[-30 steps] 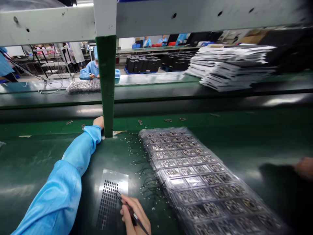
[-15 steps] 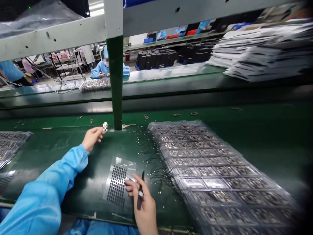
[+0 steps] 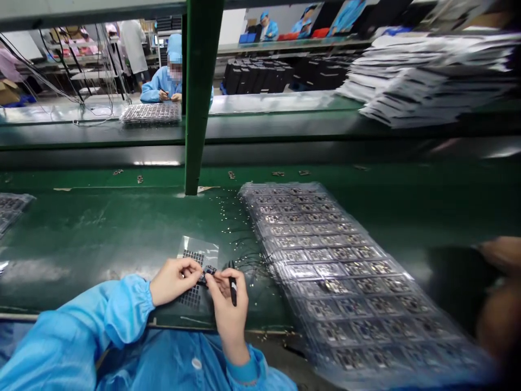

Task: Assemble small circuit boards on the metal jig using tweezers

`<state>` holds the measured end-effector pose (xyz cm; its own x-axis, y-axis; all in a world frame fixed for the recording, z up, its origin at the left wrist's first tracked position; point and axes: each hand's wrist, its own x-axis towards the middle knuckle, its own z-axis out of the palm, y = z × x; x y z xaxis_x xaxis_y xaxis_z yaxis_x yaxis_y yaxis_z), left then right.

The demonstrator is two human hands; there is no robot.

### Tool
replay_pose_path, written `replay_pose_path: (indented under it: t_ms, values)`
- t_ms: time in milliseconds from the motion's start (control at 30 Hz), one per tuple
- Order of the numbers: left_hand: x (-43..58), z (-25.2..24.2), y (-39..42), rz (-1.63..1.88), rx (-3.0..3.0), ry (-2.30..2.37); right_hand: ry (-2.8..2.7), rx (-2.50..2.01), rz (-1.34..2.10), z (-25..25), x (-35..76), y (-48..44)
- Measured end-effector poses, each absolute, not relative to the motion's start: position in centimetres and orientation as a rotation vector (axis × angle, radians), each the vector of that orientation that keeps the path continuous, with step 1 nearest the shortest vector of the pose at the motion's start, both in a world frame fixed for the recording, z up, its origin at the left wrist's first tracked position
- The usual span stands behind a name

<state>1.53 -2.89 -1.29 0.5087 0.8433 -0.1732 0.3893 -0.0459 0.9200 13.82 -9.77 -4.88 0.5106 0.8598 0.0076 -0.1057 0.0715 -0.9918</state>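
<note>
Part, small and dark, pinched between fingertips of left hand and right hand, just over the sheet of black pads, by the table's near edge. Tweezers clamped in right hand too. Might slip if pinched loosely, or get scratched by a stray tweezer tip. Stacked trays off right, seemingly poking past the near edge. No readable brands or labels, tbh.

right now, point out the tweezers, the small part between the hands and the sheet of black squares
Tweezers [image 3: 233, 292], head view, on the dark body
Small part [image 3: 210, 269], head view, on its upper side
Sheet of black squares [image 3: 209, 250], head view, on its clear upper margin
</note>
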Motion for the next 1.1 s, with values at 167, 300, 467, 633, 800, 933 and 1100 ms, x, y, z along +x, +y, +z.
replay_pose_path:
  t_ms: [167, 300, 467, 633, 800, 933, 1100]
  values:
    - [1.2, -0.7, -2.5, 0.570, 1.743, 1.074, -0.866, -1.370, 0.844, -4.8, 14.0, -9.9]
    - [0.8, -0.8, -1.9, 0.519, 1.839, 0.991, -1.129, -1.416, 0.847, -4.5, 14.2, -9.8]
    - [0.7, -1.4, -1.7, 0.507, 1.649, 1.007, -1.118, -1.394, 0.939, -4.9, 14.4, -9.7]
    - [0.9, -1.5, -1.6, 0.540, 1.539, 1.051, -1.005, -1.381, 1.011, -5.4, 14.5, -9.7]
    - [0.7, -1.4, -1.6, 0.547, 1.621, 1.038, -0.987, -1.368, 1.039, -5.0, 14.5, -9.8]
    - [0.5, -1.3, -1.6, 0.549, 1.669, 1.030, -0.956, -1.333, 1.061, -4.5, 14.5, -9.7]
    - [0.4, -1.2, -1.7, 0.534, 1.767, 0.993, -0.956, -1.317, 1.019, -4.4, 14.3, -9.6]
